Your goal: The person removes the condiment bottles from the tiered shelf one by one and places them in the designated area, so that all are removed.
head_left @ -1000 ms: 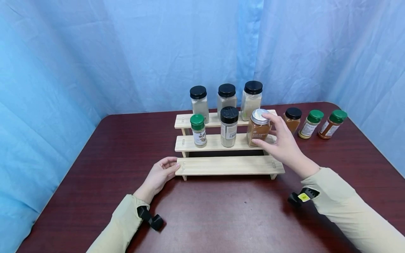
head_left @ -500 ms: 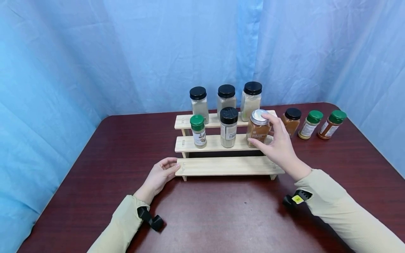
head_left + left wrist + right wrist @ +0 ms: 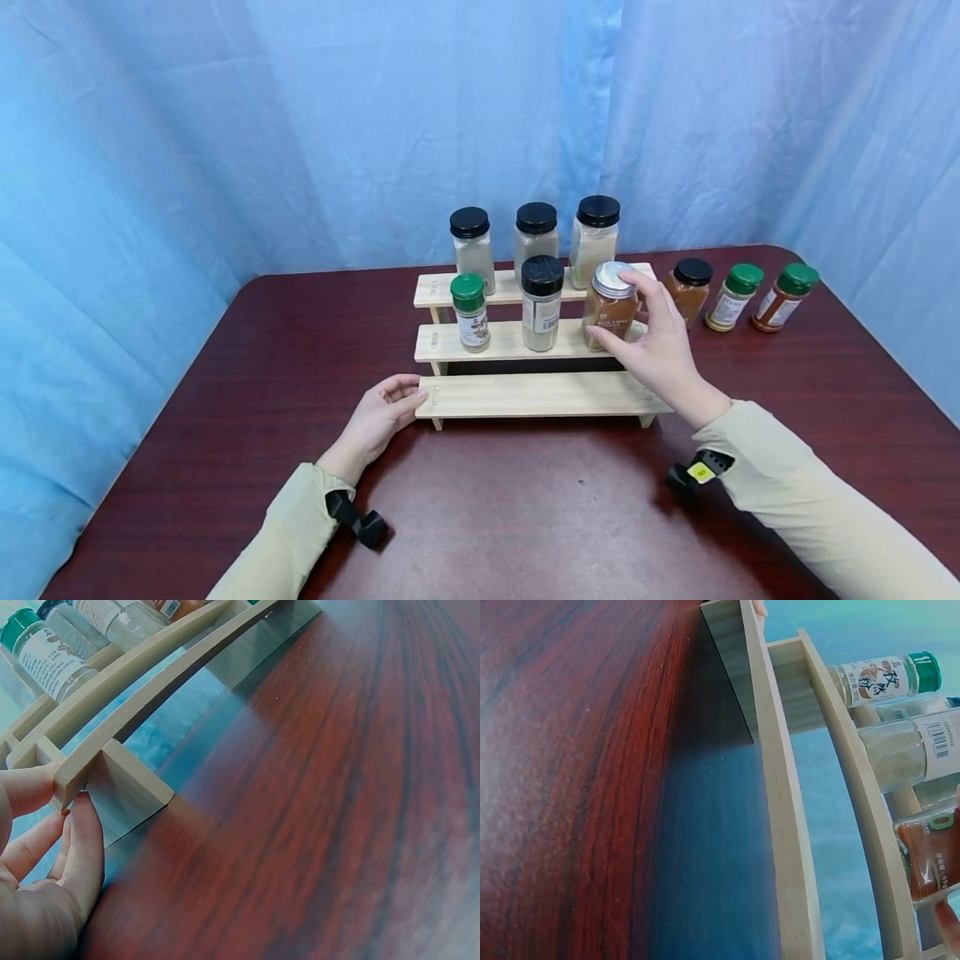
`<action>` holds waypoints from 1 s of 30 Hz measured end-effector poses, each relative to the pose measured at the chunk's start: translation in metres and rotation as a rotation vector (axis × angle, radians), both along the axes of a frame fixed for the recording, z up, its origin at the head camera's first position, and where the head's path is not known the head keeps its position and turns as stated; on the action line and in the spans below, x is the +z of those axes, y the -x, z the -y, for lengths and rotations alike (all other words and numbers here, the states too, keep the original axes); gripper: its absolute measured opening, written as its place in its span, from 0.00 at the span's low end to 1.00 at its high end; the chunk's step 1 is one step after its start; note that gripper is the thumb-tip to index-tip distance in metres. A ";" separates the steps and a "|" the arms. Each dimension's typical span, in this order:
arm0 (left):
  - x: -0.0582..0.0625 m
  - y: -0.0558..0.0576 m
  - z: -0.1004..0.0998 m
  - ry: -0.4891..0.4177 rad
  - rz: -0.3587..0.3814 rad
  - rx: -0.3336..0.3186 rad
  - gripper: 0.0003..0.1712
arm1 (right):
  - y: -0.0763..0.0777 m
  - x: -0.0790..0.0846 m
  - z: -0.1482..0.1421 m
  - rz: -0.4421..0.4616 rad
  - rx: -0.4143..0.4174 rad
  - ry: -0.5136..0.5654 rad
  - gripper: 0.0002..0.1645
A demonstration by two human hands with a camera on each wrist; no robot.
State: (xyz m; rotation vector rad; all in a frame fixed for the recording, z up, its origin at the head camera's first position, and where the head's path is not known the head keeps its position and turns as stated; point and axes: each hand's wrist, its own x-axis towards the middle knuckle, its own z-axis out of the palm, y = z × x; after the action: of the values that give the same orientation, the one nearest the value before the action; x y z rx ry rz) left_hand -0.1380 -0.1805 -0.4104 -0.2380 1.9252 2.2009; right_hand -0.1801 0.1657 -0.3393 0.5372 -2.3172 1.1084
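A three-tier wooden rack stands on the table. My left hand pinches the left end of its lowest shelf, with fingers above and below the board in the left wrist view. On the middle tier's right end stands a spice jar with orange-brown contents and a silver lid. My right hand holds this jar, thumb low on its front and a finger at the lid. Left of it on that tier are a black-capped shaker and a green-capped spice bottle.
Three black-lidded jars stand on the top tier. On the table right of the rack are a black-lidded brown jar and two green-capped bottles. A blue curtain hangs behind the dark red table.
My right hand and wrist have shifted slightly left, with the thumb moving left along the silver-lidded jar's lower front. The jar stays on the middle tier. My left hand keeps its place.
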 end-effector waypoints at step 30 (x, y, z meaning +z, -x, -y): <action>0.001 0.000 -0.001 0.002 -0.002 0.008 0.12 | -0.017 0.006 -0.036 -0.154 0.092 -0.059 0.50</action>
State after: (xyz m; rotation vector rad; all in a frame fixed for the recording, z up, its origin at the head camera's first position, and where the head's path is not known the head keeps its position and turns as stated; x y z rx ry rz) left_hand -0.1377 -0.1796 -0.4098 -0.2441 1.9301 2.2051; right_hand -0.1630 0.2018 -0.3337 0.7323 -2.2157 1.0049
